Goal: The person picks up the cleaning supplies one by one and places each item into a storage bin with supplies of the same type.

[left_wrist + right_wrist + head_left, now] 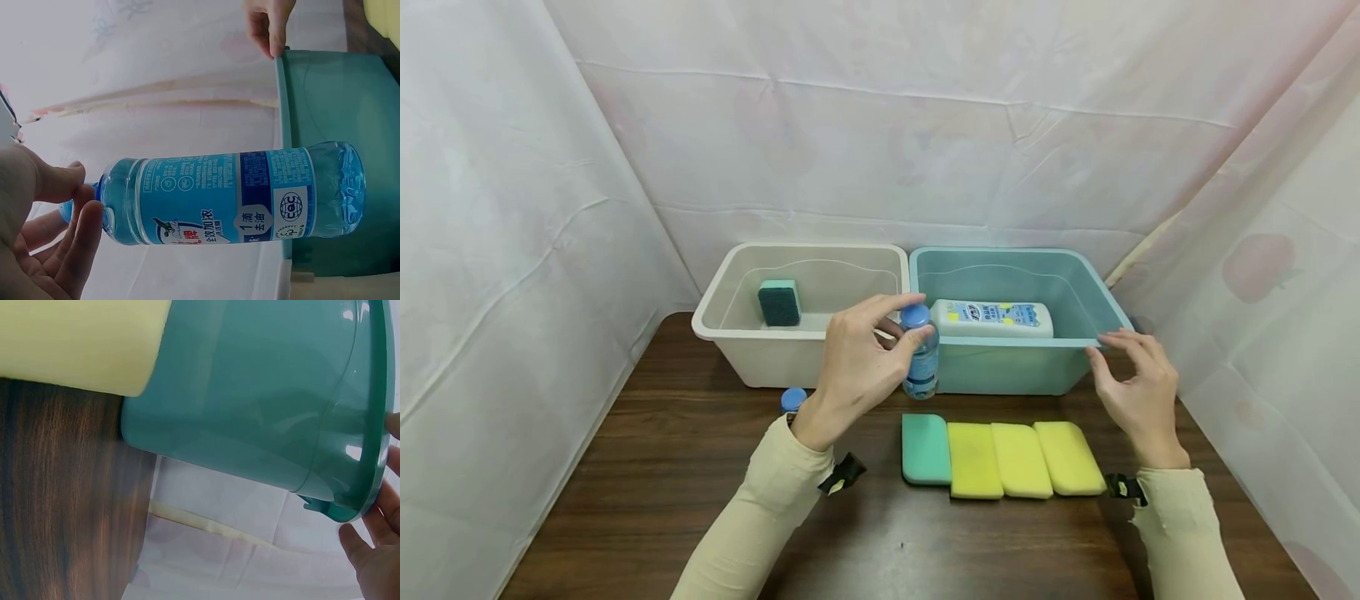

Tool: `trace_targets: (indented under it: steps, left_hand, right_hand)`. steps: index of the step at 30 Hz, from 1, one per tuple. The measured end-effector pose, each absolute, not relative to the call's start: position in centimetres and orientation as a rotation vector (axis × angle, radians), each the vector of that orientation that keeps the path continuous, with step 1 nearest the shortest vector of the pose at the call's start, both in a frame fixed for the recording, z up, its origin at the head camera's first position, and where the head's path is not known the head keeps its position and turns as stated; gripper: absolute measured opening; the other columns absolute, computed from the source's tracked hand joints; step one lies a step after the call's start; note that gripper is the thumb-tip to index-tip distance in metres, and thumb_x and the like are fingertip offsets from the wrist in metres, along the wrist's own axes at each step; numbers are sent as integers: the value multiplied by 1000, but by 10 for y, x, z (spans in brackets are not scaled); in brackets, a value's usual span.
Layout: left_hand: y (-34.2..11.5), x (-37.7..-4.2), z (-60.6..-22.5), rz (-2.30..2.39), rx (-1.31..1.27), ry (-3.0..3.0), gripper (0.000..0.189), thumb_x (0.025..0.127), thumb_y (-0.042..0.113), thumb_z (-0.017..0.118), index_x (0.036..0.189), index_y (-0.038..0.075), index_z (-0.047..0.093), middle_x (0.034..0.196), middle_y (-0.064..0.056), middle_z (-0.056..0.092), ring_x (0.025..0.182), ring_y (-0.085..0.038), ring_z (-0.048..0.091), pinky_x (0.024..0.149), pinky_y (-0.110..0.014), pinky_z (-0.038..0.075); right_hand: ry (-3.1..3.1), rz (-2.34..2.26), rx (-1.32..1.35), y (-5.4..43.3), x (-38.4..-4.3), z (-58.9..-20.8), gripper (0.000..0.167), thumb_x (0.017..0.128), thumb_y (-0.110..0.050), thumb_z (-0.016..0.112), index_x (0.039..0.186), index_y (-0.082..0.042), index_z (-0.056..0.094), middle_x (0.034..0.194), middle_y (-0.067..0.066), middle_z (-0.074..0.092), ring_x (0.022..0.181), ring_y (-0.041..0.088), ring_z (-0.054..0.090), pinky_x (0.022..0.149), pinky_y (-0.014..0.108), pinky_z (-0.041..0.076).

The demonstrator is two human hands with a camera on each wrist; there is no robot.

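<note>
My left hand (861, 346) pinches a clear blue bottle of dish soap (922, 367) by its blue cap. The bottle is upright, in front of the seam between two bins; its printed label faces the left wrist view. My right hand (1138, 383) holds the front right corner of the teal bin (1000, 367), fingers over the rim and thumb outside below it. Inside that bin a white bottle (992, 319) with a blue and yellow label lies on its side. A green sponge (779, 302) with a dark face leans in the beige bin (775, 354).
A row of sponges lies on the dark wooden table (902, 550) before the teal bin: a green sponge (926, 448) on the left, then several yellow sponges (1022, 460). Another blue-capped bottle (793, 400) is mostly hidden behind my left wrist. White curtains (880, 150) surround the table.
</note>
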State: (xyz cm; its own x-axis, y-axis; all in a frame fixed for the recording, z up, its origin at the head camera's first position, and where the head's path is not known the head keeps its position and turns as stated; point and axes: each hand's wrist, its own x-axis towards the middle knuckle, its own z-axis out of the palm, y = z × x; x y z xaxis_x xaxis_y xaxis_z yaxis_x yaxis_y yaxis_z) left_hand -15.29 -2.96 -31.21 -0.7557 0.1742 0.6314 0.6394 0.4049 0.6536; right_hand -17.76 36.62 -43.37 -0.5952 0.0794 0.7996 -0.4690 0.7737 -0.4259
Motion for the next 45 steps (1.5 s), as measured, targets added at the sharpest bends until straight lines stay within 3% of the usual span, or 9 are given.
trace_targets:
  steps: [9,24,40,45]
  left_hand:
    - [-27,-155,-310,-1343,-693,-2170,31,93,15,83,123,8,79,102,-7,80,69,-9,72,64,-22,60]
    - [-22,-157,-307,-1358,-689,-2155,30,93,15,83,122,7,80,83,-5,80,63,-7,69,59,-24,57]
    - [-18,-160,-301,-1323,-689,-2149,32,94,18,82,125,7,79,79,-5,78,63,-6,68,58,-25,55]
    - [-16,-160,-298,-1334,-686,-2140,34,95,19,81,126,7,78,80,-5,78,64,-8,69,58,-25,55]
  right_hand:
    - [-2044,808,276,365,-179,-434,26,83,1,85,108,5,80,112,27,72,114,51,64,111,12,38]
    - [-2043,801,272,366,-181,-436,25,84,-1,85,108,4,80,113,27,72,115,49,64,112,14,39]
    - [-2083,777,277,367,-179,-437,26,89,-5,81,111,8,77,116,30,70,118,50,63,113,12,36]
    - [-2059,791,268,365,-180,-436,26,85,-3,84,109,6,79,114,28,72,115,50,64,112,14,38]
